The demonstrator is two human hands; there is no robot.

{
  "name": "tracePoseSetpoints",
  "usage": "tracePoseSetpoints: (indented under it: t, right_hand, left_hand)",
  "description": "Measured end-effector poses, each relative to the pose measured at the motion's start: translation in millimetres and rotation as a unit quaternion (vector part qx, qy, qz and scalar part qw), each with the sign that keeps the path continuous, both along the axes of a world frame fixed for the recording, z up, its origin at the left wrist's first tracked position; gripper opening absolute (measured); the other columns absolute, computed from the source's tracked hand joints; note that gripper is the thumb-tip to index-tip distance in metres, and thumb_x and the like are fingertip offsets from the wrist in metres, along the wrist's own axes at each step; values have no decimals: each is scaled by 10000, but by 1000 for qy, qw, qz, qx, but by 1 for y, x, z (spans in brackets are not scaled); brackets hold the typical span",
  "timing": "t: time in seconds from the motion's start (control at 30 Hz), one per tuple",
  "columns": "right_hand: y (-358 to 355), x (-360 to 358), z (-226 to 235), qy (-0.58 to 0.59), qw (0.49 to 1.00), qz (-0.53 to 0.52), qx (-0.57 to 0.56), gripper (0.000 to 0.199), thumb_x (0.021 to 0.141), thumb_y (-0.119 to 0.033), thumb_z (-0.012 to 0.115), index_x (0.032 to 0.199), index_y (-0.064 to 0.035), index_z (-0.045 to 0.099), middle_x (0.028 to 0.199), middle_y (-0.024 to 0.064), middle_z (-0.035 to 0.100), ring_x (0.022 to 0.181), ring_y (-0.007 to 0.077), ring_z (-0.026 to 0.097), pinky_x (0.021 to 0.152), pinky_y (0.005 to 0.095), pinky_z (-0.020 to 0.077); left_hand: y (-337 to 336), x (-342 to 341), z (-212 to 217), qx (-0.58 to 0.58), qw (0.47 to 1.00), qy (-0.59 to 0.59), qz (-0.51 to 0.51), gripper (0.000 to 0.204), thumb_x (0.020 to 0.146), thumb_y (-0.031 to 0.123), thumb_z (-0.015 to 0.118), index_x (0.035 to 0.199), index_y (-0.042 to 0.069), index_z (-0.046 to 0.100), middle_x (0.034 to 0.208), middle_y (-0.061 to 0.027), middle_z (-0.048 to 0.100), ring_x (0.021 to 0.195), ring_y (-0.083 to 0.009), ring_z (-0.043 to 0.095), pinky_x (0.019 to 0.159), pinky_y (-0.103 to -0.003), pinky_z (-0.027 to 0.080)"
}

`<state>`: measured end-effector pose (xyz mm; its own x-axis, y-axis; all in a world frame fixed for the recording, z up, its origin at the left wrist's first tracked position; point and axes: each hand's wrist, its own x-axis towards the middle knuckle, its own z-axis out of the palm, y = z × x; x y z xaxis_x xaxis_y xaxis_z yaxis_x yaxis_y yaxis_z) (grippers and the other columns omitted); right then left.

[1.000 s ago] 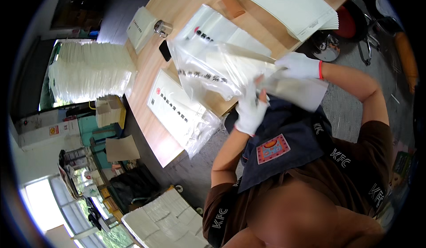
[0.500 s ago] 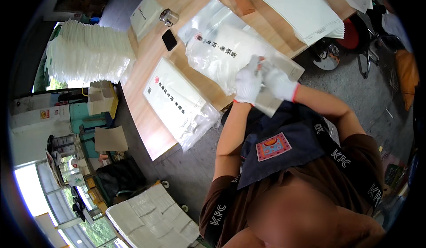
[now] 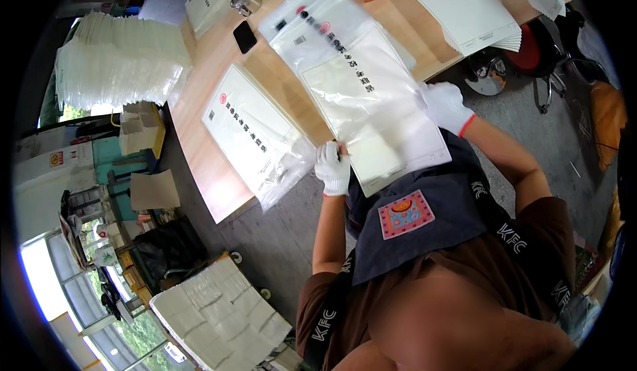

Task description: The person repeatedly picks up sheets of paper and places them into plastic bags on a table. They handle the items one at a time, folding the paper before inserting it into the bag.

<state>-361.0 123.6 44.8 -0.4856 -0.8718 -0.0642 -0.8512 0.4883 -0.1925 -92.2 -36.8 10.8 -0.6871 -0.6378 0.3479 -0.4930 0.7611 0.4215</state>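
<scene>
The left hand [image 3: 332, 167] pinches the near left corner of a clear bag [image 3: 361, 99]; the right hand [image 3: 446, 106] lies flat on its right edge. The bag lies on the worktop [image 3: 219, 172], long axis running 11 to 5 o'clock, near end overhanging.

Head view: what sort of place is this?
Likely a packing workshop: a long wooden table with clear plastic bags, a stack of white sheets, and bundled bags piled beside it.
</scene>
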Motion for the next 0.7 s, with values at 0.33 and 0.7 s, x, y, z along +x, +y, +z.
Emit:
tracePoseSetpoints:
  t: [0.33, 0.7]
  right_hand:
    - [117, 62, 11, -125, 974, 33, 188, 386, 846, -427, 509, 930, -57, 574, 715, 136, 652, 659, 321, 654, 563, 438, 512]
    - [65, 19, -7, -17, 997, 26, -69, 180, 844, -222, 502, 736, -82, 531, 557, 139, 571, 494, 337, 588, 449, 465, 447]
  left_hand:
    - [102, 79, 38, 210, 976, 14, -58, 159, 698, 125, 742, 724, 84, 590, 662, -77, 604, 590, -248, 603, 536, -339, 470]
    - [46, 20, 13, 213, 971, 13, 105, 132, 747, 64, 652, 751, 81, 521, 558, -101, 558, 493, -272, 576, 458, -384, 436]
